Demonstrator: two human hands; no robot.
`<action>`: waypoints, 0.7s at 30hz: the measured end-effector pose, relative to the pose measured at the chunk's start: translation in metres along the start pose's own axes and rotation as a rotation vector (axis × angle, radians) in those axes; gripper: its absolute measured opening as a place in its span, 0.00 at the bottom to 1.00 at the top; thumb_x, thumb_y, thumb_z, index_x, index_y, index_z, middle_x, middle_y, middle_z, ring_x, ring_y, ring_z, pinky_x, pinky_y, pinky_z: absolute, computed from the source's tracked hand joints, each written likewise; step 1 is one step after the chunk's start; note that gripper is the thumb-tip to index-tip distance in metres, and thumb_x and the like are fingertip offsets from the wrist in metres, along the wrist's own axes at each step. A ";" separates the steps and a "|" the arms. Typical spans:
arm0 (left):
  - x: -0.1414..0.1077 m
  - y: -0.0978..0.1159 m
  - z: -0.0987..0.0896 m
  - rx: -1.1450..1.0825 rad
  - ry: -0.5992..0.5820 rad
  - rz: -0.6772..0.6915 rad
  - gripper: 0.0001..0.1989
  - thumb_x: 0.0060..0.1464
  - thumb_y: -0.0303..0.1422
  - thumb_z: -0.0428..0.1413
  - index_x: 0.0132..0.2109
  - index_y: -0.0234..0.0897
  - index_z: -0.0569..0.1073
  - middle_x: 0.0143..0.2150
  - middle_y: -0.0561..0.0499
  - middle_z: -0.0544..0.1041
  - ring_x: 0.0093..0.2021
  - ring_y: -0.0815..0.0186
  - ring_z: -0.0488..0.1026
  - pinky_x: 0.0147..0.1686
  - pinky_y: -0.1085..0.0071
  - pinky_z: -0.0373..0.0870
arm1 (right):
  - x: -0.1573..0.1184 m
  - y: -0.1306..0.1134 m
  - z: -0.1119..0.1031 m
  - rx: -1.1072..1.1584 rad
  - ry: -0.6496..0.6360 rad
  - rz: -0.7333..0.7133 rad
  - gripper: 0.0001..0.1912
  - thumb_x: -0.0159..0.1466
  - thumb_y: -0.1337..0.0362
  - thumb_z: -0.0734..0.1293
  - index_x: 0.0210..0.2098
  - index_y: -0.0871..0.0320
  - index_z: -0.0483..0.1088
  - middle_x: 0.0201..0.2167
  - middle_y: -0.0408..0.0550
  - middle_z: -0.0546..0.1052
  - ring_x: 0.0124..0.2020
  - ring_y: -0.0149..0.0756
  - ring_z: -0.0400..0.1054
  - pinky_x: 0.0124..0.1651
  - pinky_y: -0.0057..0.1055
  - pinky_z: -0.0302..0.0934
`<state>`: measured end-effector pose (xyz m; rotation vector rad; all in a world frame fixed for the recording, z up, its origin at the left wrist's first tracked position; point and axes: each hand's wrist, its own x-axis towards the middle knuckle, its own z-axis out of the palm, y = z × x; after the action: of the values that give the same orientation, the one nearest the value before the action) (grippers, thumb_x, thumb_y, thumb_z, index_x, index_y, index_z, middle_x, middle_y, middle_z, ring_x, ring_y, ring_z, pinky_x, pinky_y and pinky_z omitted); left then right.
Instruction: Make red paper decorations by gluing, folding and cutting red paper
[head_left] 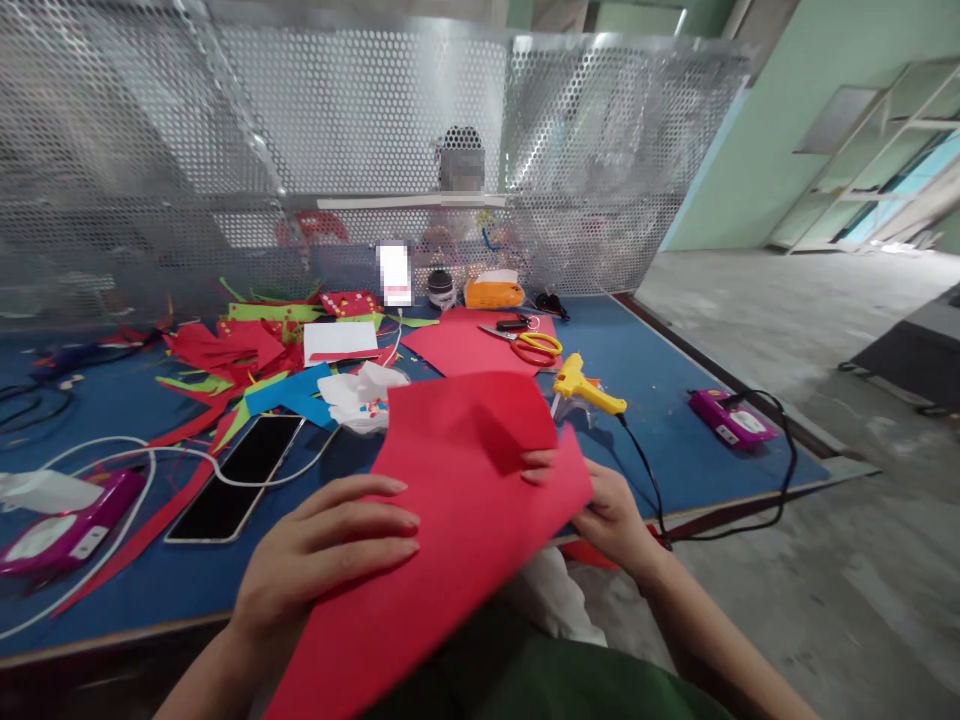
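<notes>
A large red sheet spans the space between my hands at the table's front edge, its right end curling. My left hand rests on the sheet's left side, fingers stretched flat over its surface. At the right end, my right hand grips the sheet, with some fingertips showing over its face and the rest behind it. Just beyond the sheet are a crumpled white wrapper with small coloured bits, a yellow glue gun and scissors with red and yellow handles, which lie on another red sheet.
Red and green scraps cover the back left of the blue table. A black phone, white cables and a purple power socket lie at left; another purple socket is at right. Behind stands a perforated metal screen, with a person beyond.
</notes>
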<state>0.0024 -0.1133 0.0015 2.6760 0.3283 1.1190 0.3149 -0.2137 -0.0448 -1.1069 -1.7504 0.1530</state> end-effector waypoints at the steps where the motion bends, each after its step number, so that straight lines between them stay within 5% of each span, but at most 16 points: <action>1: -0.006 -0.004 0.005 -0.077 -0.028 -0.019 0.12 0.68 0.33 0.49 0.47 0.46 0.77 0.41 0.48 0.84 0.50 0.60 0.80 0.47 0.66 0.79 | -0.006 0.004 0.001 -0.002 -0.038 0.006 0.14 0.69 0.69 0.62 0.45 0.53 0.79 0.46 0.52 0.83 0.45 0.36 0.79 0.44 0.27 0.73; 7: -0.032 -0.002 0.026 -0.254 -0.150 -0.288 0.11 0.58 0.29 0.54 0.47 0.44 0.76 0.37 0.53 0.84 0.33 0.62 0.82 0.31 0.74 0.78 | -0.043 0.012 -0.002 -0.221 -0.227 0.078 0.11 0.67 0.59 0.69 0.48 0.49 0.78 0.46 0.51 0.83 0.55 0.46 0.75 0.62 0.52 0.64; 11: -0.030 0.008 0.029 -0.193 -0.122 -0.268 0.05 0.58 0.28 0.55 0.40 0.40 0.76 0.32 0.51 0.83 0.29 0.64 0.82 0.26 0.76 0.76 | -0.054 0.004 -0.007 -0.236 -0.257 0.177 0.23 0.60 0.44 0.72 0.50 0.48 0.78 0.58 0.54 0.77 0.69 0.58 0.58 0.68 0.66 0.49; 16: -0.026 0.005 0.035 -0.171 -0.127 -0.334 0.09 0.60 0.30 0.58 0.46 0.40 0.80 0.39 0.52 0.85 0.36 0.61 0.84 0.35 0.73 0.80 | -0.052 -0.003 -0.006 0.127 -0.084 0.291 0.22 0.67 0.46 0.66 0.55 0.48 0.76 0.51 0.51 0.82 0.59 0.54 0.71 0.63 0.54 0.64; 21: -0.026 -0.003 0.034 -0.293 -0.318 -0.555 0.07 0.61 0.32 0.58 0.39 0.37 0.82 0.31 0.52 0.84 0.29 0.64 0.81 0.28 0.75 0.76 | -0.036 -0.003 -0.001 0.190 0.050 0.440 0.15 0.68 0.55 0.66 0.51 0.50 0.79 0.51 0.49 0.82 0.59 0.53 0.72 0.62 0.52 0.66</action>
<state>0.0087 -0.1223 -0.0395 2.2426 0.7247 0.5204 0.3164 -0.2421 -0.0667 -1.3263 -1.3942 0.5449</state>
